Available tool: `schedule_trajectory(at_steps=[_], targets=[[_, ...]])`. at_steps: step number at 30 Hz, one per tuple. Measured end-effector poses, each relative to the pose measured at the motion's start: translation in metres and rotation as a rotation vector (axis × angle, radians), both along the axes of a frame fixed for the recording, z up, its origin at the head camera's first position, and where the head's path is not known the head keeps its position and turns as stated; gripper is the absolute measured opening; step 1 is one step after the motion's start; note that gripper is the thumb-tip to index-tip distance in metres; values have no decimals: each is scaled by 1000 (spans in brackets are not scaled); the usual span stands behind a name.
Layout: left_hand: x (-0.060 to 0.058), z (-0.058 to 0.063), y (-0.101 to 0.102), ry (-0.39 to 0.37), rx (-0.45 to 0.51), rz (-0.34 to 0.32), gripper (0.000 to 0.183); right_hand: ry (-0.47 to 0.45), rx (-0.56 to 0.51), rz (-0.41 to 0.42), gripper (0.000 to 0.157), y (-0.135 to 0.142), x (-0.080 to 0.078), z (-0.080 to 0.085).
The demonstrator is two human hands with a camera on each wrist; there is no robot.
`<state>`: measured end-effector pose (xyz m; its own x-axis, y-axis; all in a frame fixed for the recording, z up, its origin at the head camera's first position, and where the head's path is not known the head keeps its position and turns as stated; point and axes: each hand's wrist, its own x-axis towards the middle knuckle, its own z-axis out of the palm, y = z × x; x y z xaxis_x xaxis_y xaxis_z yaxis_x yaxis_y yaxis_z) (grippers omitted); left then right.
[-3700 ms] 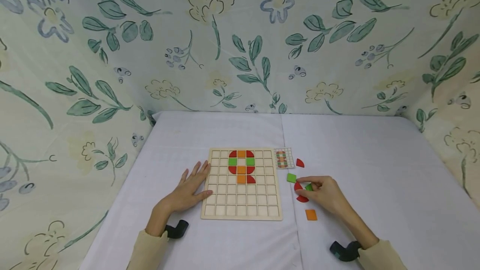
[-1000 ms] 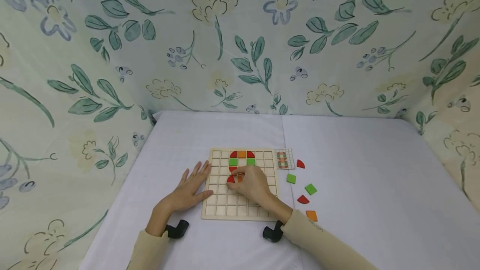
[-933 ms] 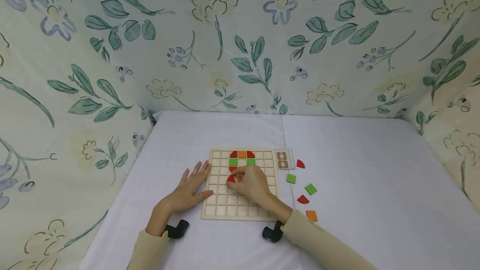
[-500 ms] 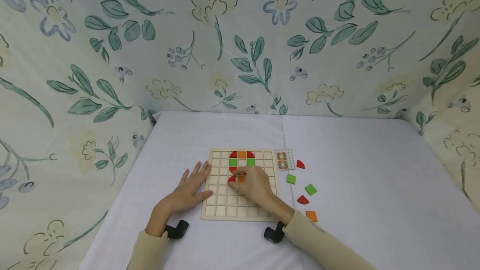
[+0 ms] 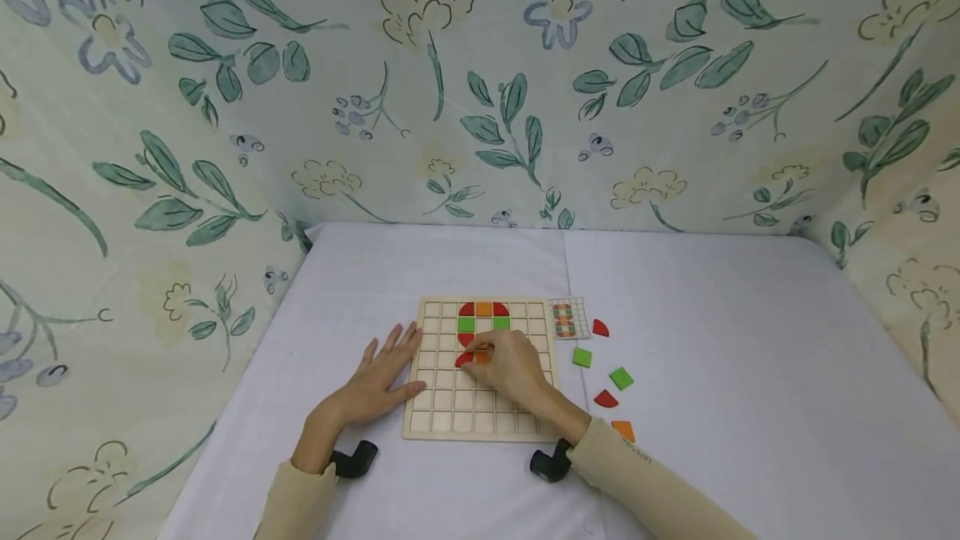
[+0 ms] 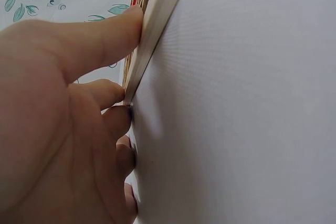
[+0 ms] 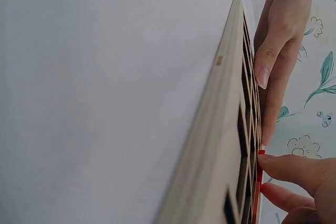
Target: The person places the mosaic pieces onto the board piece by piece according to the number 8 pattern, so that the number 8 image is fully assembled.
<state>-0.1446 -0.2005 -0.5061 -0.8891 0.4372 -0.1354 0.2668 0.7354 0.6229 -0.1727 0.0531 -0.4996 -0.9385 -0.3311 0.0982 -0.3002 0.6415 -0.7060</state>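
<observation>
A wooden grid board (image 5: 442, 422) lies on the white cloth, with red, orange and green tiles in its upper middle cells. My right hand (image 5: 512, 369) pinches a red quarter-circle tile (image 5: 462, 362) between thumb and index finger, at a cell left of an orange tile (image 5: 482, 357). The right wrist view shows the thumb (image 7: 286, 169) on that tile at board level. Some placed tiles are hidden under this hand. My left hand (image 5: 381, 373) rests with spread fingers along the board's left edge, the thumb (image 6: 113, 38) touching the rim.
A small printed pattern card (image 5: 567, 318) sits against the board's right side. Loose tiles lie right of it: a red quarter-circle (image 5: 601, 327), a green square (image 5: 582, 357), another green square (image 5: 621, 378), a second red quarter-circle (image 5: 606, 399) and an orange square (image 5: 622, 430).
From the loose tiles on the right, my right hand has come left over the board with a red quarter-circle. During the last second that tile has turned slightly at its cell. My left hand stays put.
</observation>
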Motion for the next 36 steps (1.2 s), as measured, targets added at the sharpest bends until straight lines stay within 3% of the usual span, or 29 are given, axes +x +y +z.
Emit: schedule_trajectory(at_steps=[12,22,32,36], targets=[[-1,1,1,-6,-8,-1,83,-70,-98,-14,21,5,-4,-2],[1,-1,0,21,24,9,83,-89,-87,-11,17,6,-5,1],[-1,1,0,-9,-9,4,84,-124,-112,14,17,7,-7,2],[-1,0,1,-7,-3,6,83,-176,-146,6,20,9,-6,3]])
